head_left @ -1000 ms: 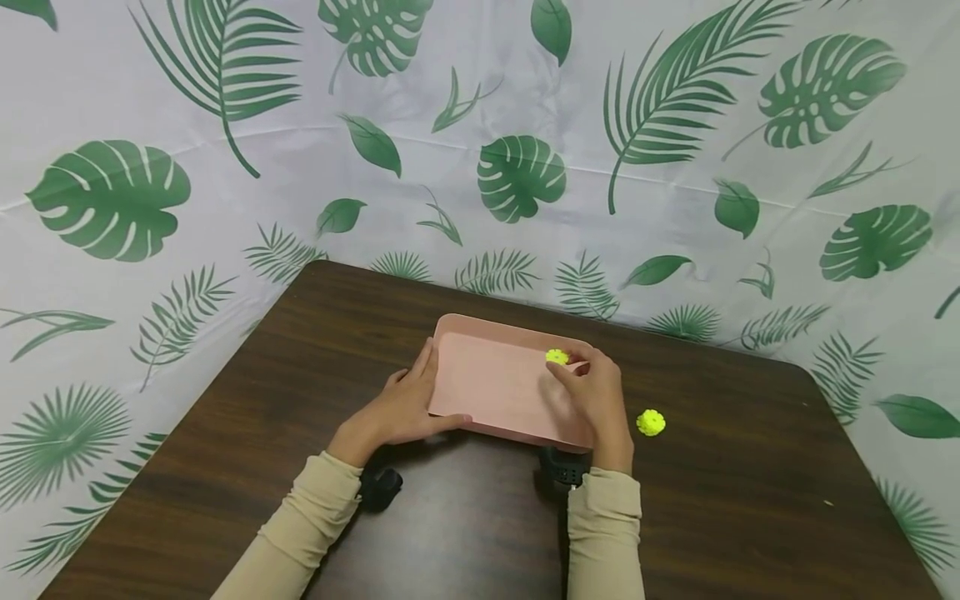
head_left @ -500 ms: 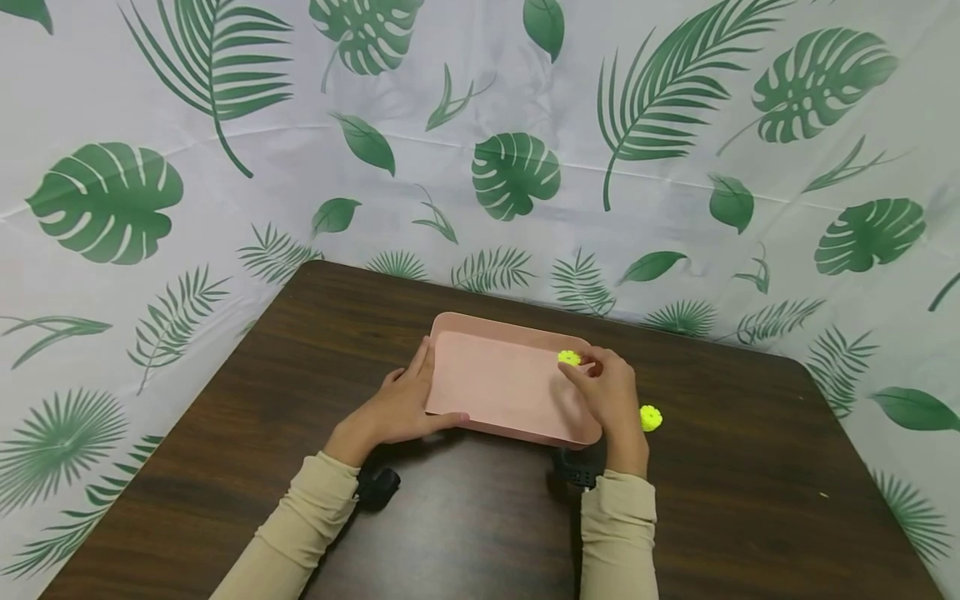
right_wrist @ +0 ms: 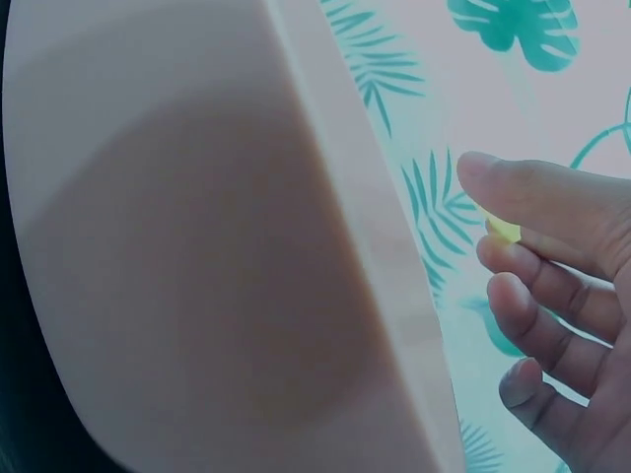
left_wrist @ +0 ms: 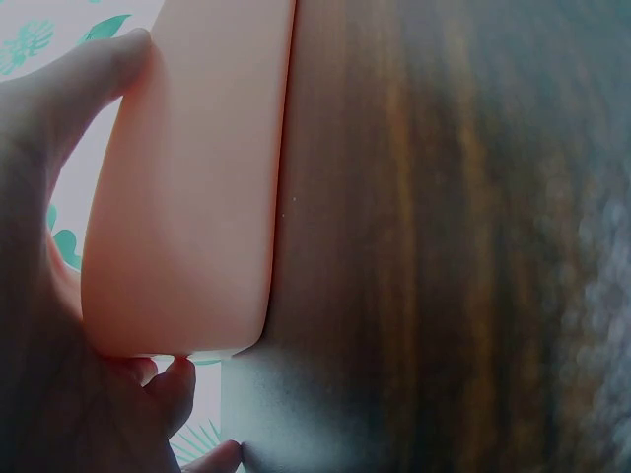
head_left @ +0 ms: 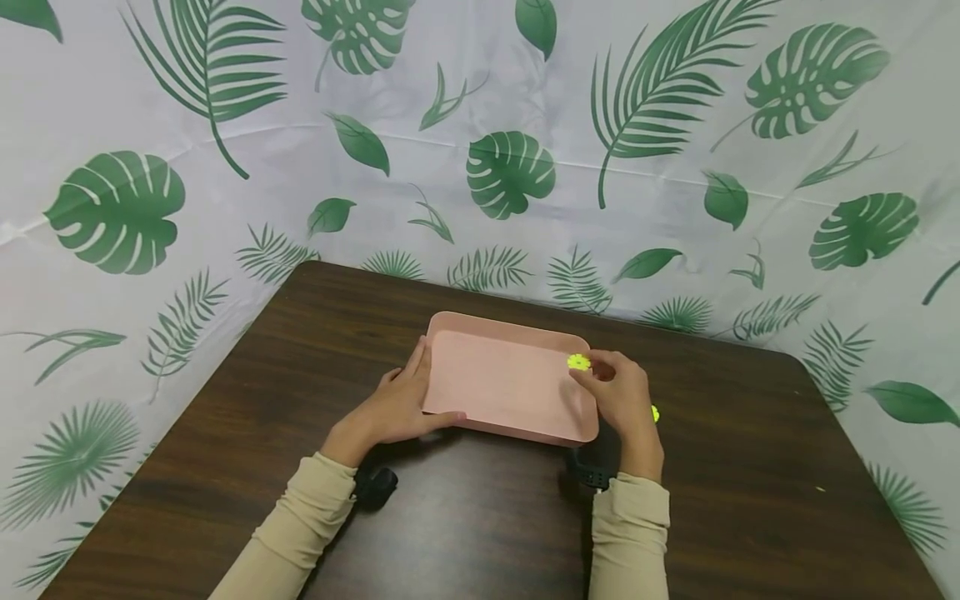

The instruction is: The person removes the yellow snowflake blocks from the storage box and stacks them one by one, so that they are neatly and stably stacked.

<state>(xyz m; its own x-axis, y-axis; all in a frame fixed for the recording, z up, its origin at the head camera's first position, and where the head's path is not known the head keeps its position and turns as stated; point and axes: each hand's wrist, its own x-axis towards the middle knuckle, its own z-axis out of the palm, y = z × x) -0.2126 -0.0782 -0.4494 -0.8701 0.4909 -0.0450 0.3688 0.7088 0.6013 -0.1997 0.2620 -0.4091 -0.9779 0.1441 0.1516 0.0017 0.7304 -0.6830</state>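
Note:
A shallow pink tray (head_left: pixel 502 383) with rounded corners lies on the dark wooden table. My left hand (head_left: pixel 393 404) holds it by the near left corner, the thumb on the near rim and the fingers along the left side. In the left wrist view, the thumb of my left hand (left_wrist: pixel 59 128) lies at the tray's upper edge. Over the tray's right end, my right hand (head_left: pixel 622 392) pinches a small bright yellow flower-shaped piece (head_left: pixel 579 362) between thumb and forefinger. Another yellow flower-shaped piece (head_left: pixel 656 414) shows partly behind the right wrist, on the table.
The brown table (head_left: pixel 750 467) reaches back to a white cloth backdrop (head_left: pixel 420 167) printed with green leaves. Black wrist straps with devices, such as the left wrist device (head_left: pixel 375 489), hang under both wrists close over the table.
My right hand has moved right with the pinched yellow flower, from over the tray towards its right edge. The other flower has become mostly hidden behind that wrist. The left hand stays on the tray.

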